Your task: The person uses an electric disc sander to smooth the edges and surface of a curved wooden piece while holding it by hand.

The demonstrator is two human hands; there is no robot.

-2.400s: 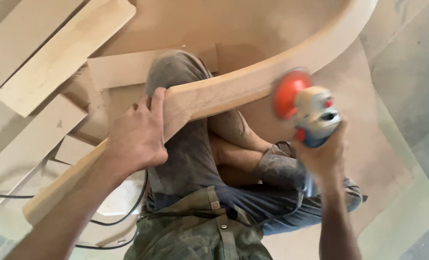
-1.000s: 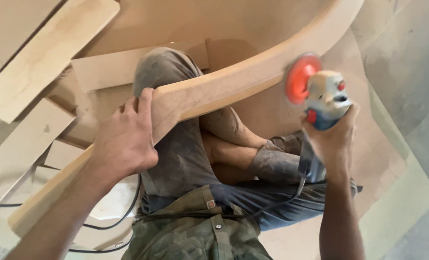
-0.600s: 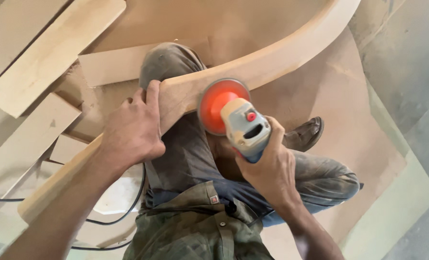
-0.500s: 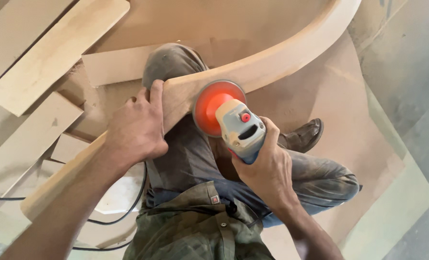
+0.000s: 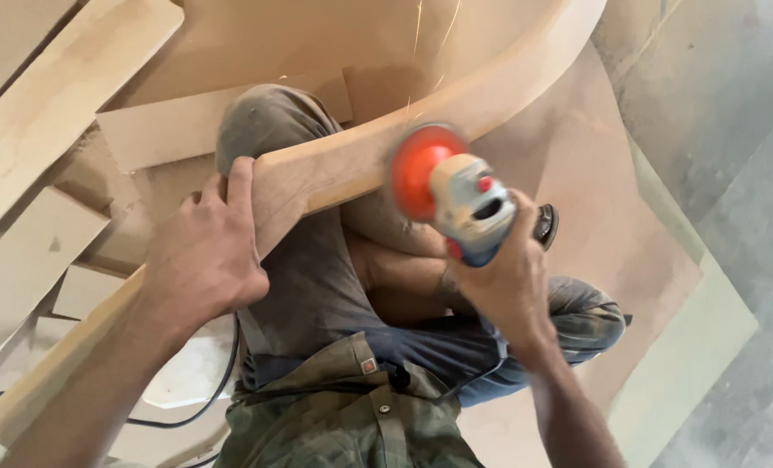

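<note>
A long curved wooden rail [image 5: 378,152] lies across my lap and sweeps up to the top right. My left hand [image 5: 206,256] grips the rail at its bend, fingers over the top edge. My right hand [image 5: 506,282] holds a grey and blue power sander [image 5: 471,210] with an orange disc [image 5: 419,169]. The disc presses against the near side of the rail, right of the bend. A few sparks fly off above the rail.
Pale wooden boards [image 5: 57,113] lie at the left. A flat brown sheet [image 5: 612,191] covers the floor under me, with grey floor [image 5: 724,113] at the right. A black cable [image 5: 204,399] runs by my left hip. My crossed legs and a shoe [image 5: 546,224] sit below the rail.
The sander swung from the rail's right stretch to the bend, then slid back to the right along the rail. My left hand has kept its grip. The view has shifted left.
</note>
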